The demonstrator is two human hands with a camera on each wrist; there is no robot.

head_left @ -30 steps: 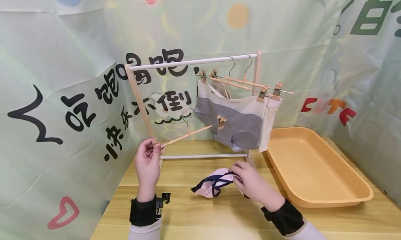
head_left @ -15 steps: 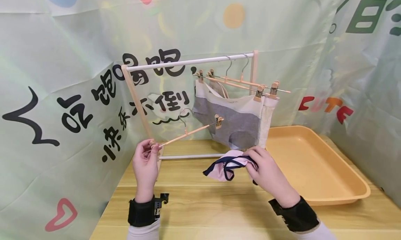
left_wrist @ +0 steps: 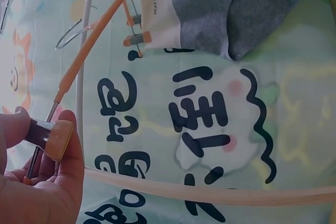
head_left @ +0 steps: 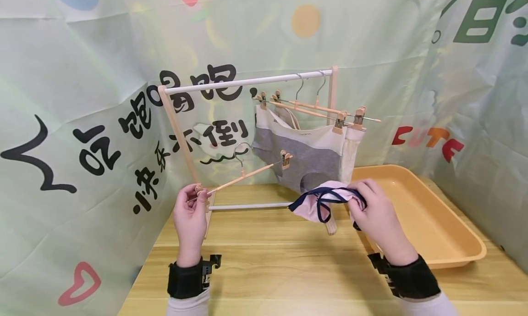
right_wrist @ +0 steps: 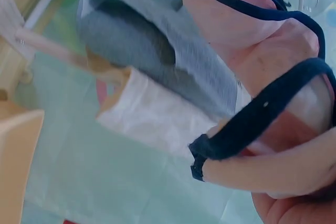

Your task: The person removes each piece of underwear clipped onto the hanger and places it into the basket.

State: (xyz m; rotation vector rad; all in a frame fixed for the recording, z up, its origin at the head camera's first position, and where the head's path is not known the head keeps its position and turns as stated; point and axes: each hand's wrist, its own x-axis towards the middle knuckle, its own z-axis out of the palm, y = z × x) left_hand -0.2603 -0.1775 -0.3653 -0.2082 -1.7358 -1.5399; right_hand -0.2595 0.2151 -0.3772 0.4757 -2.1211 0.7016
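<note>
My left hand (head_left: 190, 226) pinches the clip at the near end of a small wooden clip hanger (head_left: 231, 182). In the left wrist view, thumb and fingers press on that clip (left_wrist: 59, 140). The hanger slants up to the right, its hook off the rack bar and its far clip (head_left: 285, 160) with no cloth in it. My right hand (head_left: 379, 217) grips pink underpants (head_left: 306, 209) with navy trim, held above the table and partly folded over. The right wrist view shows the navy edging (right_wrist: 252, 114) close up, with most of the hand out of frame.
A small drying rack (head_left: 247, 81) stands behind the hands. On its right side, two clip hangers carry grey-and-white underpants (head_left: 288, 151) and a pale garment (head_left: 350, 155) behind them. A yellow tray (head_left: 429, 258) lies at the right on the wooden table (head_left: 264, 270).
My right hand has lifted the pink underpants from low over the table and carried them up and to the right. The left hand keeps its hold on the hanger, almost still.
</note>
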